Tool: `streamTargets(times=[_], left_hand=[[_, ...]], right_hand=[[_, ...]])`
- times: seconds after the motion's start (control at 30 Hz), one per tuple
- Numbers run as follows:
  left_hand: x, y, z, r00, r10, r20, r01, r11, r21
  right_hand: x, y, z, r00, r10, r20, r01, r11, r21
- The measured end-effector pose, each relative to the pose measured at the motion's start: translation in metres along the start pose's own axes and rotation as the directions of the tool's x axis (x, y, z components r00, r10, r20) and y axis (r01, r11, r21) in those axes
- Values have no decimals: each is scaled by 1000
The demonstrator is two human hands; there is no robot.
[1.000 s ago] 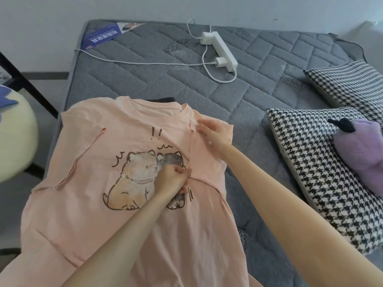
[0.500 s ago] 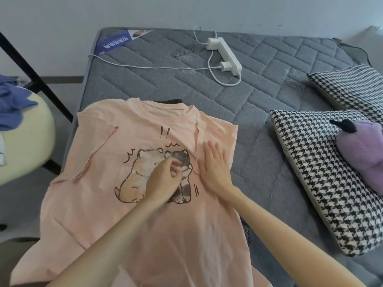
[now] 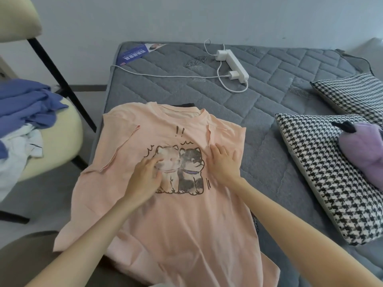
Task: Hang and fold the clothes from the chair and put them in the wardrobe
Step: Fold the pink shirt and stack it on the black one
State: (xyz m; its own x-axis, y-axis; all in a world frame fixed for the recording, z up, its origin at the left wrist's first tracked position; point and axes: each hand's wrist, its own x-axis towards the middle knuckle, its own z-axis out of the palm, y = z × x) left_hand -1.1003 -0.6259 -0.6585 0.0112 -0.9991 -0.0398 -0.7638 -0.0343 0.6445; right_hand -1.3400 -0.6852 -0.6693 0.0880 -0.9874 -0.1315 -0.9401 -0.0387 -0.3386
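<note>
A pink T-shirt (image 3: 186, 220) with a cartoon print of two dogs lies face up on the grey mattress (image 3: 269, 104), both sleeves folded inward over the chest. My left hand (image 3: 145, 179) lies flat on the left part of the print, fingers spread and a little blurred. My right hand (image 3: 224, 164) presses flat on the cloth just right of the print, below the folded right sleeve. On the cream chair (image 3: 62, 137) at the left lie a blue garment (image 3: 27, 102) and a white one (image 3: 18, 148).
A white power strip (image 3: 233, 65) with its cable lies on the far part of the mattress, a blue leaflet (image 3: 134, 54) at the far left corner. Two houndstooth cushions (image 3: 323, 175) and a purple plush toy (image 3: 364, 150) sit at the right. Something dark peeks out behind the shirt's collar.
My left hand let go of the pinched cloth and opened flat on the print. My right hand came down from the folded sleeve and pressed flat. The view has swung left, showing the chair.
</note>
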Motion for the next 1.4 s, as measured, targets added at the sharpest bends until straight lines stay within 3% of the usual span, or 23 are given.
streamTargets(times=[0.13, 0.33, 0.57, 0.83, 0.97, 1.07, 1.13, 1.23, 1.33, 1.4], left_hand=[[9, -13, -28, 996, 6, -84, -4, 1000, 15], [45, -21, -58, 975, -83, -204, 90, 996, 25], [88, -17, -55, 948, -198, -250, 244, 955, 168], [120, -27, -54, 960, -129, -250, 218, 902, 372], [129, -20, -60, 933, -121, -339, 223, 934, 279], [142, -11, -62, 885, -230, -405, 308, 941, 138], [149, -14, -58, 879, -303, -369, 359, 929, 91], [148, -22, -48, 916, -242, -320, 271, 961, 49], [134, -27, -43, 917, -31, -397, 76, 992, 98], [124, -32, -42, 904, 19, -427, 29, 994, 104]], right_hand=[[-3, -22, -9, 997, -42, -58, 45, 998, 52], [13, -40, -3, 994, -108, 4, 107, 990, 87], [39, -53, 25, 1000, 0, -18, 2, 993, 122], [35, -44, 53, 990, -8, -139, -8, 993, -115], [35, -42, 59, 978, -46, -205, 19, 991, -135], [36, -40, 63, 971, -61, -231, 24, 987, -157], [37, -39, 63, 970, -65, -235, 28, 987, -157], [36, -40, 63, 971, -65, -231, 29, 987, -156], [36, -40, 62, 972, -64, -227, 28, 987, -157], [36, -39, 62, 970, -71, -232, 34, 986, -161]])
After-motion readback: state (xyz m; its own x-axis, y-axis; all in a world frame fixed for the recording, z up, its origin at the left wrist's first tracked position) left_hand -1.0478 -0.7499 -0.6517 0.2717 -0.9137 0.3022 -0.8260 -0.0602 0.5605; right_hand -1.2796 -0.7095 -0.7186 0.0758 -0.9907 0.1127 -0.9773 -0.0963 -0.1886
